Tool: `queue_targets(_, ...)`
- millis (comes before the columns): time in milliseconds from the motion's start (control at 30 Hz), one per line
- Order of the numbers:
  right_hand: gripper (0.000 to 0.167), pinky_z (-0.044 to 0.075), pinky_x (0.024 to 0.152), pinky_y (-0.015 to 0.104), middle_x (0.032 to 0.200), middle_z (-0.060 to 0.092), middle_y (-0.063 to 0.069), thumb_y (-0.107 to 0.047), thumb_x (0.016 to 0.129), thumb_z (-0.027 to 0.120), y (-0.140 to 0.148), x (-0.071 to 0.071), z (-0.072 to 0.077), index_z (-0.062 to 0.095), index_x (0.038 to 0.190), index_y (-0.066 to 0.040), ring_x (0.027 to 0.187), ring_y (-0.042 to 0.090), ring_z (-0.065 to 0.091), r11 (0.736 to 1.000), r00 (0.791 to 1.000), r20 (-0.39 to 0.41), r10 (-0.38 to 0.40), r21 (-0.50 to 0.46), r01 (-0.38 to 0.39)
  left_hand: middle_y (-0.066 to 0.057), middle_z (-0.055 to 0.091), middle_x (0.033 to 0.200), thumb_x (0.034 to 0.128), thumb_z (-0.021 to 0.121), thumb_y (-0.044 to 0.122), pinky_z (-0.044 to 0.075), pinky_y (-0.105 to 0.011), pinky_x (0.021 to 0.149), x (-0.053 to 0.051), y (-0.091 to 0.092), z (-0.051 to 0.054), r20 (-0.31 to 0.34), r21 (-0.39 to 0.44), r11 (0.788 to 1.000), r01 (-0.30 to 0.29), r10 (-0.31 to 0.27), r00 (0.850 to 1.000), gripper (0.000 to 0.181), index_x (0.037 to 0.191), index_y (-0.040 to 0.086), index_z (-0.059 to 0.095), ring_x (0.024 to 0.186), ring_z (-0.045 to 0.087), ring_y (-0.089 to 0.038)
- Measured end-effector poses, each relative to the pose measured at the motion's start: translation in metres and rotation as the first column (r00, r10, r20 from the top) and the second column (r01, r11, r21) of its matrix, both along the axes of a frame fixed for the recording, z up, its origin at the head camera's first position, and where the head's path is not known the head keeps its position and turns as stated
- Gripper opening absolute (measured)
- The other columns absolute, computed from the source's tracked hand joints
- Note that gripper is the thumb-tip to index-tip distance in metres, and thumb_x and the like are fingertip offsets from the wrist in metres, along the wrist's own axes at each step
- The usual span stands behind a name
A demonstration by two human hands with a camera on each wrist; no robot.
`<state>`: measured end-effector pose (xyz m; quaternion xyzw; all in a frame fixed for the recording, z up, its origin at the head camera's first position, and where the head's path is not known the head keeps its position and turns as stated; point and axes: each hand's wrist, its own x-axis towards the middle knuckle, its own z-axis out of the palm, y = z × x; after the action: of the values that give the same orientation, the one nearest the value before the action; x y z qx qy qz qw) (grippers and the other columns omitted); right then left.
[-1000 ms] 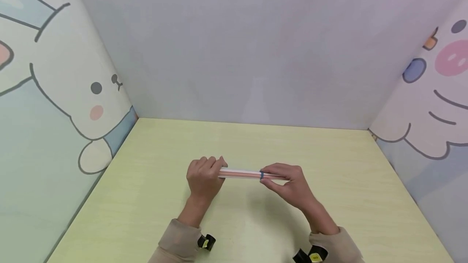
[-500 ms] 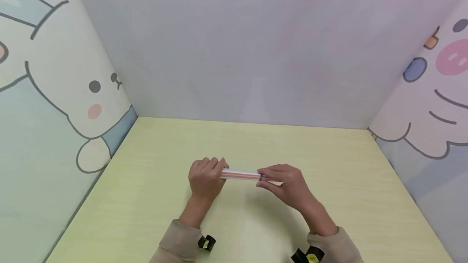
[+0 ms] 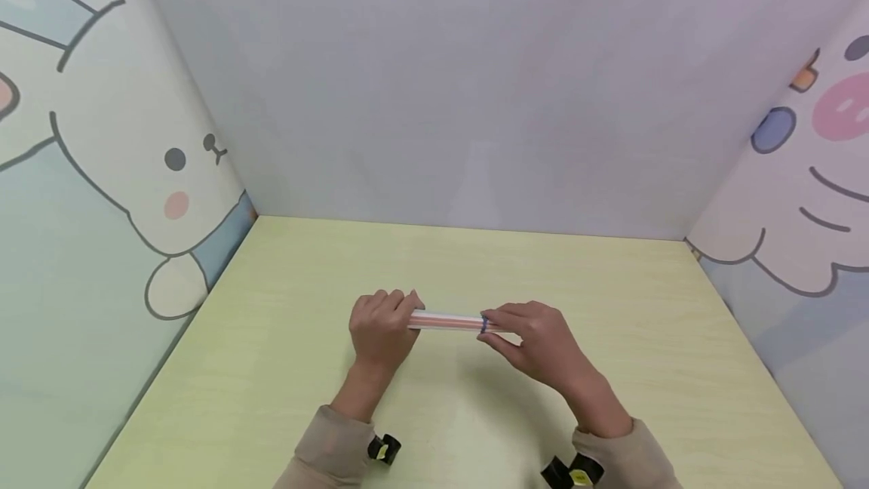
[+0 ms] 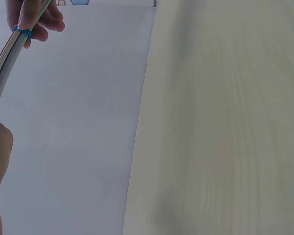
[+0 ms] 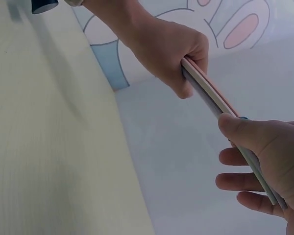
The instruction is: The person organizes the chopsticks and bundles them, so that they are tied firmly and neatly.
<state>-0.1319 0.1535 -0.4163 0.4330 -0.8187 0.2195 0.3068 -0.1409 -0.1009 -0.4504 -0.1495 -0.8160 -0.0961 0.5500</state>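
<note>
A narrow bundle of long thin strips (image 3: 444, 321), white, pinkish and grey, is held level above the table between both hands. A blue band (image 3: 484, 323) encircles it toward its right end. My left hand (image 3: 383, 329) grips the left end in a fist, which hides that end. With thumb and fingertips, my right hand (image 3: 543, 342) pinches the bundle at the band. In the right wrist view the strips (image 5: 208, 89) lie stacked, and their free ends run under the right palm. The left wrist view shows the blue band (image 4: 22, 32) beneath the right fingertips.
The pale yellow tabletop (image 3: 326, 262) lies below both hands. A grey wall (image 3: 475, 96) stands at its back, with cartoon-printed side walls (image 3: 136, 172) at left and right. Each beige sleeve (image 3: 333, 440) has a black wrist camera (image 3: 385, 450) beside it.
Both hands stay on the bundle with only slight shifts. The right fingers have crept a little left along it, and less of its right end shows beyond the band.
</note>
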Motion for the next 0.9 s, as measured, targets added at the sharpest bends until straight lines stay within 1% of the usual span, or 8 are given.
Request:
queue_targets(133,0.035,0.056,0.062,0.036,0.085,0.076,-0.002,-0.025,0.069,0.091,-0.003,0.000,0.002,0.080,0.097,-0.007,0.065,0.011,0.068,0.998,0.999,-0.033,-0.037,0.041,0.038,0.000,0.060,0.056,0.0805,0.062,0.012,0.046,-0.034,0.049,0.000,0.002,-0.001,0.003,0.001,1.000,-0.005,0.005,1.000,0.018,0.062,0.010,0.065,0.044,0.049,-0.017)
queue_targets(233,0.038,0.056,0.063,0.036,0.084,0.076,-0.002,-0.024,0.065,0.094,-0.006,0.001,0.002,0.080,0.096,-0.009,0.065,0.012,0.068,0.997,0.997,-0.047,-0.055,0.056,0.057,0.000,0.060,0.056,0.0813,0.062,0.012,0.047,-0.034,0.050,0.001,0.004,-0.001,0.012,0.004,1.000,-0.006,0.006,1.000,0.020,0.062,0.011,0.065,0.045,0.050,-0.017)
queue_targets(433,0.042,0.056,0.066,0.035,0.085,0.077,-0.002,-0.028,0.065,0.094,-0.013,0.005,0.003,0.080,0.100,-0.010,0.068,0.012,0.070,0.992,0.995,-0.045,-0.086,0.085,0.090,0.001,0.061,0.056,0.0815,0.062,0.013,0.047,-0.034,0.050,0.002,0.007,-0.002,0.014,-0.012,1.000,-0.005,0.005,1.000,0.020,0.062,0.011,0.065,0.045,0.050,-0.017)
queue_targets(567,0.048,0.056,0.065,0.036,0.084,0.077,0.001,-0.029,0.062,0.095,-0.011,0.006,0.004,0.079,0.102,-0.007,0.067,0.014,0.070,0.993,0.994,-0.044,-0.104,0.043,0.106,0.000,0.060,0.056,0.0784,0.065,0.012,0.047,-0.034,0.049,0.002,0.003,-0.002,0.019,-0.004,1.000,-0.017,0.017,1.000,0.016,0.062,0.011,0.065,0.044,0.049,-0.017)
queue_targets(633,0.046,0.056,0.062,0.036,0.083,0.076,0.001,-0.026,0.062,0.094,-0.010,0.006,0.004,0.079,0.100,-0.006,0.065,0.014,0.069,0.995,0.994,-0.045,-0.099,0.022,0.100,0.000,0.060,0.056,0.0774,0.065,0.011,0.047,-0.034,0.049,0.001,0.002,-0.002,0.022,0.000,1.000,-0.017,0.017,1.000,0.015,0.063,0.010,0.066,0.044,0.049,-0.017)
queue_targets(700,0.039,0.055,0.059,0.035,0.082,0.075,-0.001,-0.024,0.064,0.093,-0.008,0.005,0.004,0.078,0.097,-0.008,0.062,0.013,0.067,0.996,0.995,-0.041,-0.090,0.019,0.091,0.000,0.060,0.056,0.0782,0.065,0.011,0.047,-0.034,0.049,0.002,0.001,-0.001,0.027,-0.001,1.000,-0.018,0.018,0.999,0.016,0.063,0.010,0.065,0.044,0.049,-0.017)
queue_targets(800,0.031,0.053,0.057,0.033,0.082,0.074,-0.003,-0.022,0.069,0.091,-0.009,0.005,0.004,0.075,0.093,-0.011,0.059,0.010,0.063,0.995,0.996,-0.029,-0.084,0.047,0.085,0.000,0.060,0.056,0.0792,0.064,0.010,0.046,-0.035,0.049,0.002,0.002,0.000,0.033,0.000,1.000,-0.008,0.008,0.999,0.017,0.062,0.010,0.065,0.044,0.049,-0.017)
queue_targets(900,0.031,0.053,0.057,0.032,0.084,0.074,-0.003,-0.023,0.070,0.091,-0.013,0.006,0.005,0.074,0.093,-0.011,0.059,0.010,0.062,0.993,0.996,-0.018,-0.089,0.077,0.090,0.001,0.059,0.055,0.0792,0.064,0.010,0.046,-0.034,0.049,0.001,0.005,0.000,0.032,0.003,1.000,-0.002,0.002,0.999,0.018,0.061,0.011,0.064,0.044,0.049,-0.017)
